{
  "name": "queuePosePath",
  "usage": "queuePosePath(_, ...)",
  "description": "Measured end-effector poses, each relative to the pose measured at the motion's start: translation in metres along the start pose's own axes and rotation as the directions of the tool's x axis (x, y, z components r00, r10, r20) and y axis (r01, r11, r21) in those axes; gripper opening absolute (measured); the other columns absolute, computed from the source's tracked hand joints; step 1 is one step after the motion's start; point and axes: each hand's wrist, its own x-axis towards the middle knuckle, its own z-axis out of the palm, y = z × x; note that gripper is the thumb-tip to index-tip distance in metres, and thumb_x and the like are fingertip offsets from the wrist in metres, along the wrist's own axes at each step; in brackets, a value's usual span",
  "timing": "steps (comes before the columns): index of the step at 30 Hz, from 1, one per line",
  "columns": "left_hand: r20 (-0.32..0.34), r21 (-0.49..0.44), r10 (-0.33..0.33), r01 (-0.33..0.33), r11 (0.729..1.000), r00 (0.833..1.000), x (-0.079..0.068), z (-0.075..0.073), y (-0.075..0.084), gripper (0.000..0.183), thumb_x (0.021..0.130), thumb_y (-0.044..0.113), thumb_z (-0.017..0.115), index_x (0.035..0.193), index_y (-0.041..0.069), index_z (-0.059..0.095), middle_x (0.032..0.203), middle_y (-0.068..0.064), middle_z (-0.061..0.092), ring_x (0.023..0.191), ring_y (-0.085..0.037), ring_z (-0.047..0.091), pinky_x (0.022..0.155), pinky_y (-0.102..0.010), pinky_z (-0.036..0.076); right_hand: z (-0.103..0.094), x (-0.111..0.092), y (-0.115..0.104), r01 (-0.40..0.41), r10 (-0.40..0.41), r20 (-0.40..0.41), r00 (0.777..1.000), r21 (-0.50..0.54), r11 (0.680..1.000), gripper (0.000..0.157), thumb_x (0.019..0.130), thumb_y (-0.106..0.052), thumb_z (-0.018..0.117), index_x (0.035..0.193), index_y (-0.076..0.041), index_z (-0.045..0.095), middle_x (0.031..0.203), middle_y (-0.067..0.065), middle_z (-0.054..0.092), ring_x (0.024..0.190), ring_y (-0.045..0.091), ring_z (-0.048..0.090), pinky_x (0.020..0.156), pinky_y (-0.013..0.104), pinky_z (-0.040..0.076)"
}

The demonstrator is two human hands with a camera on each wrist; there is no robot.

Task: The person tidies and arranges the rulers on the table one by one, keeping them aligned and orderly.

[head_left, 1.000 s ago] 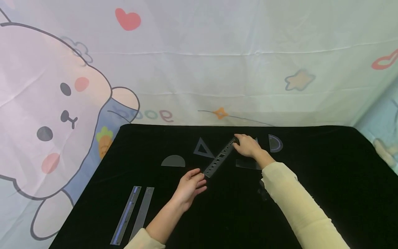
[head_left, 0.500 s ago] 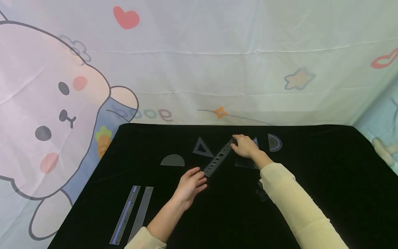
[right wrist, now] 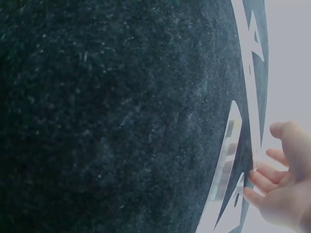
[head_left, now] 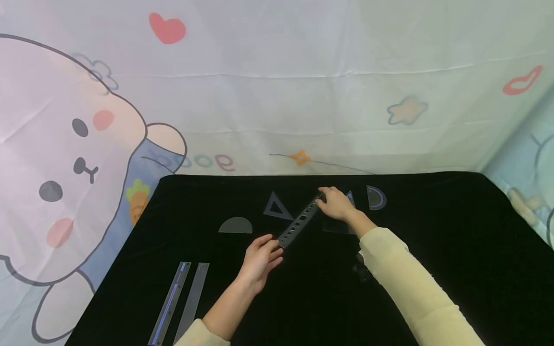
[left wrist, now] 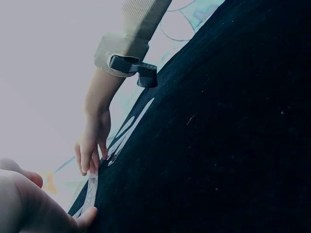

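Note:
A clear stencil ruler [head_left: 300, 224], pierced with a row of cut-out shapes, lies slantwise between both hands at mid-table. The left hand [head_left: 259, 262] holds its near end at the fingertips, the other fingers spread. At the far end the right hand [head_left: 335, 202] pinches the ruler between thumb and fingers. In the left wrist view a fingertip [left wrist: 87, 217] meets the ruler [left wrist: 91, 194]. The right wrist view shows the ruler [right wrist: 250, 92] nearly edge-on, its end by the right fingertips [right wrist: 256, 178]. Whether it is raised off the cloth is hard to tell.
Beside the ruler lie a set square [head_left: 275, 207] and a semicircular plate [head_left: 235, 225]. A protractor [head_left: 376, 198] is at the back right. A clear ruler [head_left: 335, 228] and another set square [head_left: 350, 197] are partly behind the right hand. Two rulers [head_left: 169, 303] [head_left: 193, 300] lie front left.
The whole head view has shifted slightly left. Relative to the cloth, the stencil ruler and both hands have hardly moved.

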Motion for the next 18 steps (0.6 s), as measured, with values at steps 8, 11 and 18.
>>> queuePosePath(8, -0.015, -0.059, -0.015, 0.014, 0.998, 1.0, 0.0017, -0.0017, 0.0005, 0.048, 0.095, 0.018, 0.045, 0.137, 0.002, 0.028, 0.134, -0.024, 0.036, 0.118, -0.035, 0.049, 0.096, -0.039, 0.046, 0.0005, -0.001, -0.0013, 0.009, -0.008, -0.04, 0.999, 0.04, 0.999, 0.05, 0.094, -0.025, 0.047, 0.137, -0.001, 0.038, 0.135, 0.025, 0.039, 0.119, 0.04, 0.044, 0.095, 0.053, 0.04)
queuePosePath(11, -0.024, -0.089, -0.028, 0.026, 0.996, 0.999, 0.0028, -0.0031, -0.0004, 0.047, 0.096, 0.017, 0.044, 0.137, 0.002, 0.028, 0.134, -0.023, 0.036, 0.116, -0.034, 0.051, 0.093, -0.037, 0.047, 0.002, -0.0018, -0.0028, 0.017, -0.012, -0.064, 0.998, 0.082, 0.997, 0.05, 0.093, -0.024, 0.049, 0.137, -0.002, 0.038, 0.135, 0.024, 0.037, 0.115, 0.038, 0.047, 0.091, 0.051, 0.043)
queuePosePath(18, -0.008, -0.11, -0.027, 0.026, 0.994, 1.0, 0.0031, -0.0071, -0.0039, 0.045, 0.096, 0.016, 0.044, 0.135, 0.0, 0.028, 0.132, -0.023, 0.036, 0.114, -0.033, 0.054, 0.091, -0.035, 0.049, 0.004, -0.0025, -0.0071, 0.031, -0.007, -0.134, 0.991, 0.183, 0.983, 0.05, 0.091, -0.02, 0.053, 0.137, -0.005, 0.038, 0.133, 0.022, 0.037, 0.1, 0.029, 0.055, 0.078, 0.041, 0.049)
